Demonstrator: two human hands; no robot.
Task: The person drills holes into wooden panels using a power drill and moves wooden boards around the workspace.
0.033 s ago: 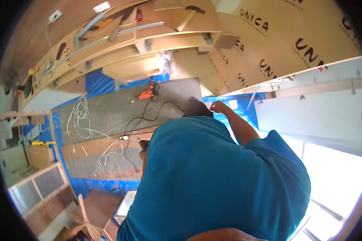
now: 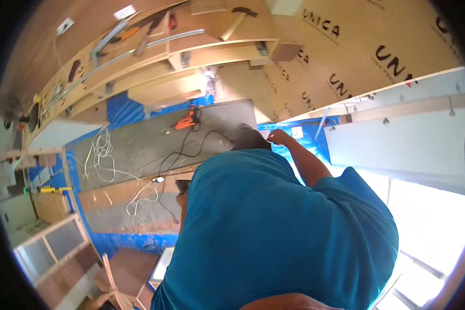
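My teal shirt (image 2: 289, 217) fills the middle and lower right. Beyond its far edge is a dark shape (image 2: 250, 139) that I cannot identify. My right hand (image 2: 279, 137) is out ahead beside that shape, its fingers curled together; whatever they hold, if anything, is too small to tell. On the left my left hand (image 2: 181, 199) shows only partly past the shirt. It grips a dark, flat-edged object (image 2: 182, 186), mostly hidden by my body. Left of it a white cable's connector (image 2: 157, 180) lies on a grey-brown board.
An orange power drill (image 2: 185, 123) with a black cord (image 2: 178, 153) lies on a long grey board (image 2: 139, 139). Coiled white cable (image 2: 102, 147) is to its left. A wooden bench at the back bears a hammer (image 2: 237, 23). Blue sheeting (image 2: 126, 241) surrounds the boards.
The view has shifted slightly, so the surroundings sit a little further left. Both hands stay in nearly the same places.
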